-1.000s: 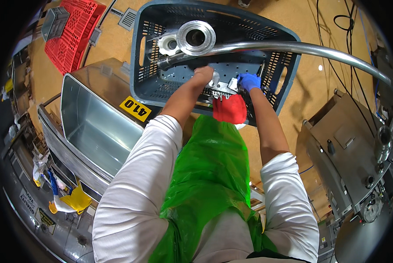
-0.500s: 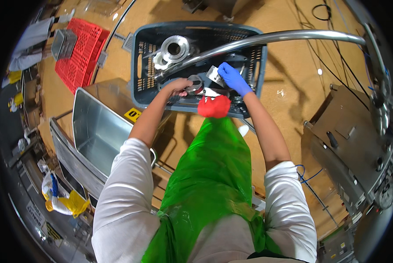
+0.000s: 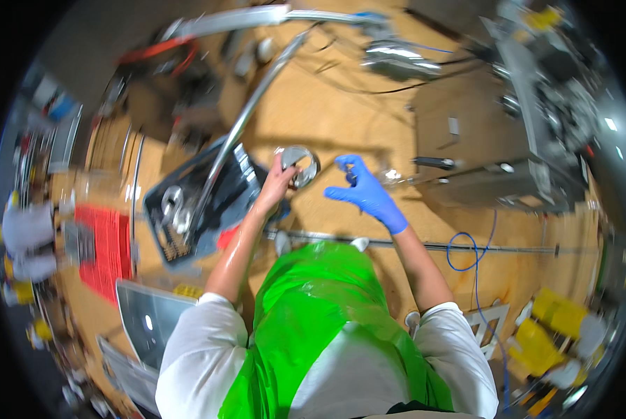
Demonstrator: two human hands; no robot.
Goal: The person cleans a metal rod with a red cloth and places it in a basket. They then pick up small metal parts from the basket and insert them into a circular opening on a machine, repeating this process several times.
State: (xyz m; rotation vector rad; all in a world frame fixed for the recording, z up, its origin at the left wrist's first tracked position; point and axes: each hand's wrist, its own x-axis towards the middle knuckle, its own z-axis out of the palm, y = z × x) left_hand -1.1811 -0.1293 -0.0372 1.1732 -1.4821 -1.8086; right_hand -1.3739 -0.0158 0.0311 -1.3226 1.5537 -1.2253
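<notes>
My bare left hand [image 3: 277, 183] grips a shiny metal ring [image 3: 311, 166] by its near side, above the floor just right of the crate. Facing it, my right hand [image 3: 369, 192] wears a blue glove; its thumb is stretched out and its fingers are partly curled and apart. A small dark patch shows by those fingers, too blurred to name. The dark grey plastic crate [image 3: 161, 246] sits left of my left hand, with pale metal fittings [image 3: 176, 209] inside. A long metal tube [image 3: 247, 115] slants up out of it. Something red [image 3: 227, 237] shows at its near edge, partly behind my left forearm.
A steel cabinet-like machine [image 3: 477, 133] stands at the right. Blue hose [image 3: 475, 255] loops over the floor below it. At the left are a red slatted crate [image 3: 107, 248] and a metal tub [image 3: 149, 321]. A person in pale clothing [image 3: 28, 234] is at far left.
My view has turned right, so the crate now lies to the left. Both hands have left it, the left carrying the metal ring. The pale metal block is no longer seen in my right hand.
</notes>
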